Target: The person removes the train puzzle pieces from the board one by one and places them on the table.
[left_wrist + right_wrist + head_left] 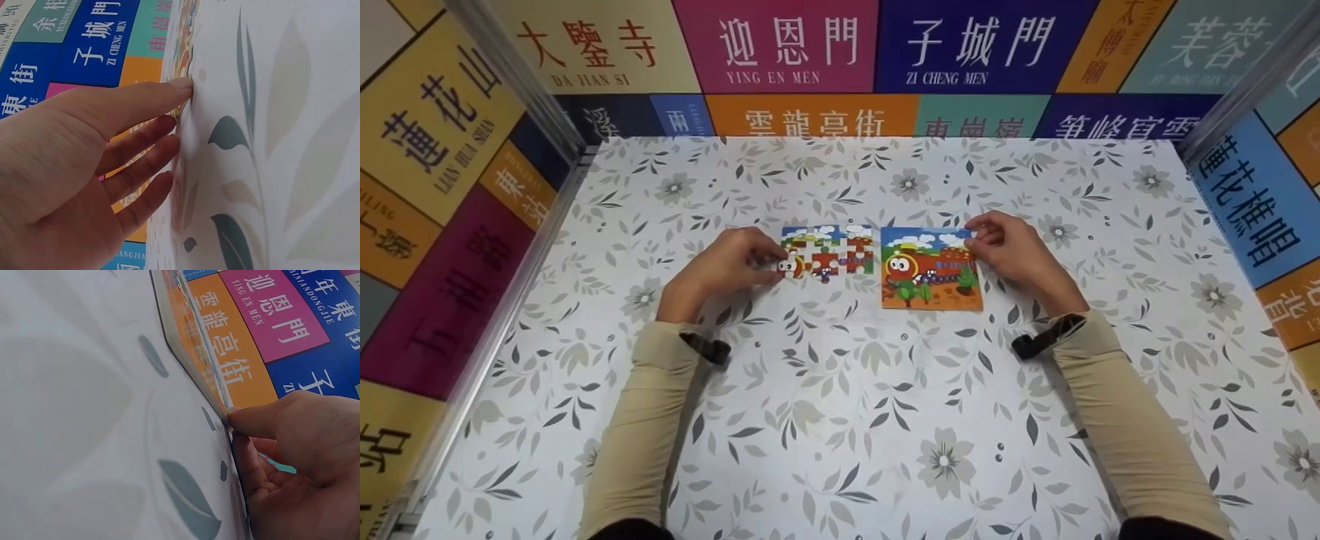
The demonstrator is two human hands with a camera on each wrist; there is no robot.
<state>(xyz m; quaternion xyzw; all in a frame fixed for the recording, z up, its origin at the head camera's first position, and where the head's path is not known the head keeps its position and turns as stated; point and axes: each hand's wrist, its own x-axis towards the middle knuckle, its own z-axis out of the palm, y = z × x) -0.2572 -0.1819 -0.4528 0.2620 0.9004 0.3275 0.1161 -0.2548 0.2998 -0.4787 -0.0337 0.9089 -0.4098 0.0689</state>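
Note:
In the head view, several joined jigsaw pieces (859, 251) with parts of a red train lie on the table, with gaps between some of them. My left hand (739, 259) is at their left edge, thumb and fingertips touching the piece with the train's face (790, 267). The left wrist view shows the thumb on that edge and the other fingers loosely extended. To the right lies a square picture board (926, 289) of the whole train. With thumb and index finger my right hand (1009, 244) holds its upper right edge; the other fingers are curled.
The table (840, 420) wears a white cover with grey leaves and flowers. Colourful panels (787, 45) with large characters stand behind it and along both sides. Each sleeve cuff carries a black wrist camera (706, 347).

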